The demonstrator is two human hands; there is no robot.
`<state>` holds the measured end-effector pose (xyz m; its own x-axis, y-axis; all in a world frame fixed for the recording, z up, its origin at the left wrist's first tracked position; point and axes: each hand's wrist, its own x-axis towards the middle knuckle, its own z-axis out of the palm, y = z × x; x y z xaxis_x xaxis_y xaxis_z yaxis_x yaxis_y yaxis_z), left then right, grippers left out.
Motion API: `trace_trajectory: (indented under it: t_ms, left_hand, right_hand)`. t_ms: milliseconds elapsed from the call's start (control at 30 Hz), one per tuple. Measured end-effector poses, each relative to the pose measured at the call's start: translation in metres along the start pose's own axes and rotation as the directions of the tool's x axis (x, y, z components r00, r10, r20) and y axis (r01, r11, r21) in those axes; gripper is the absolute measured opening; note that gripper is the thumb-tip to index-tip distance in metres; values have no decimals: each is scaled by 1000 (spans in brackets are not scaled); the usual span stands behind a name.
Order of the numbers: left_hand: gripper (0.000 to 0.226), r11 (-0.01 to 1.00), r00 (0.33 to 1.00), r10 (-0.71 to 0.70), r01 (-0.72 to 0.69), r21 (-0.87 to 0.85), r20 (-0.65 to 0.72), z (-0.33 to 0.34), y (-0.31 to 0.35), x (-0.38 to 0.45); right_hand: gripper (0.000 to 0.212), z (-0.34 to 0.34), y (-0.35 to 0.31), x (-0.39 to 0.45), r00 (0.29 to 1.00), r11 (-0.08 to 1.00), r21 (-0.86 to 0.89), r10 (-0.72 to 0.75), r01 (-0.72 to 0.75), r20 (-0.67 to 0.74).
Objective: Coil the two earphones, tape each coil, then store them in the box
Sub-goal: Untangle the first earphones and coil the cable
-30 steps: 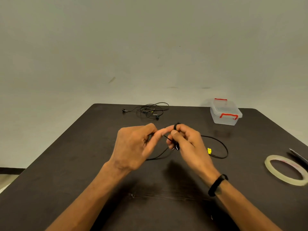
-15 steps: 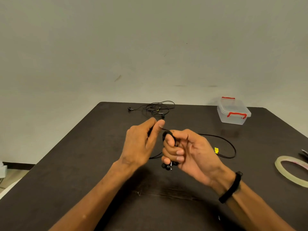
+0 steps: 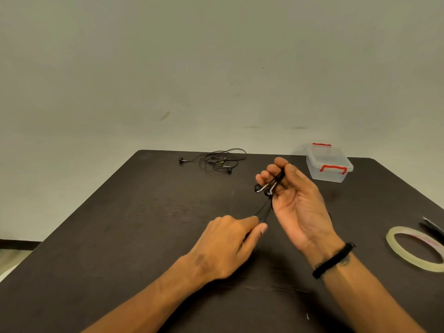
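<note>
Right hand (image 3: 296, 203), center right of frame, curled around first earphone (image 3: 264, 188), buds dangling; left hand (image 3: 225, 243) below pinching its cord. Coiling barely begun. Second earphone (image 3: 216, 161) untouched, tangled at upper center. Tape roll (image 3: 415, 251) far right, unused. Box (image 3: 329, 164) upper right, lid shut. Taping and storing left.

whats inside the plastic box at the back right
The box is clear, its lid shut with red clips, and it looks empty. No earphones inside: one set is in the right hand, the other lies on the table. Its floor is not fully visible.
</note>
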<state>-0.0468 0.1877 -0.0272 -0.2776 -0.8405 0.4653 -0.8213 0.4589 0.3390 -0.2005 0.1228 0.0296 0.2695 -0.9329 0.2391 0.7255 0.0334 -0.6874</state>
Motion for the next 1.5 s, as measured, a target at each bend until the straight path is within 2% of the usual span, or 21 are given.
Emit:
trace_trajectory:
  t_ms: [67, 133, 200, 300, 500, 633, 733, 833, 967, 1033, 1100, 1167, 1233, 1267, 1333, 1433, 1500]
  left_hand:
    - [43, 995, 997, 81, -81, 52, 6, -1, 9, -1]
    - [42, 989, 991, 125, -121, 81, -45, -4, 13, 0]
    - [40, 986, 979, 142, -127, 106, -145, -9, 10, 2]
    - [40, 987, 952, 143, -119, 105, -271, -21, 4, 4]
    - [28, 983, 873, 179, -134, 129, -453, -41, -2, 7]
    - [40, 986, 844, 145, -78, 149, -516, -52, -8, 9]
    - [41, 988, 832, 118, -44, 149, -542, -57, -14, 10]
    - [45, 991, 814, 67, 11, 131, -577, -59, -19, 12]
    - [46, 998, 819, -6, 40, 47, -573, -59, -25, 14]
    - [52, 994, 851, -112, 104, -44, -514, -54, -29, 15]
    - [59, 963, 888, -256, 201, -179, -382, -44, -30, 15]
    - [51, 922, 918, -326, 256, -290, -227, -34, -29, 13]
    - [22, 943, 942, -306, 282, -175, -134, -26, -31, 10]
    - [21, 945, 946, -314, 302, -127, -87, -22, -30, 8]
    - [24, 948, 950, -303, 292, -125, -76, -13, -28, 6]
    - [50, 959, 955, -279, 272, -73, -99, -2, -16, 7]
    - [57, 967, 961, -253, 246, -69, -110, 0, -11, 8]
  right_hand:
    - [23, -5, 2, 2, 999, 999, -36, -31, 29, -34]
    - [24, -8, 6, 3, 997, 991, -122, -55, 48, -53]
    - [25, -9, 10, 3, 995, 961, -268, -89, 74, -44]
    - [26, -9, 17, -1, 992, 847, -520, -123, 115, 19]
    - [29, -4, 27, -10, 985, 706, -703, 40, 90, 166]
    - [32, -4, 32, -12, 956, 596, -796, 156, 109, 248]
    - [33, 0, 31, -18, 936, 601, -799, 258, 37, 238]
    - [43, 7, 32, -24, 899, 634, -773, 355, -29, 257]
    - [42, 17, 33, -32, 820, 781, -584, 473, -220, 324]
    - [40, 22, 30, -34, 776, 833, -443, 507, -330, 375]
    - [40, 23, 26, -34, 757, 863, -316, 500, -394, 421]
    - [44, 22, 22, -31, 763, 884, -198, 467, -424, 447]
    - [51, 20, 19, -27, 785, 898, -86, 421, -432, 454]
    - [54, 19, 16, -25, 800, 905, -41, 395, -423, 452]
    - [60, 17, 12, -22, 837, 922, 18, 343, -388, 427]
    - [67, 17, 4, -19, 895, 942, 80, 282, -327, 345]
    - [75, 16, 1, -18, 920, 945, 117, 260, -305, 293]
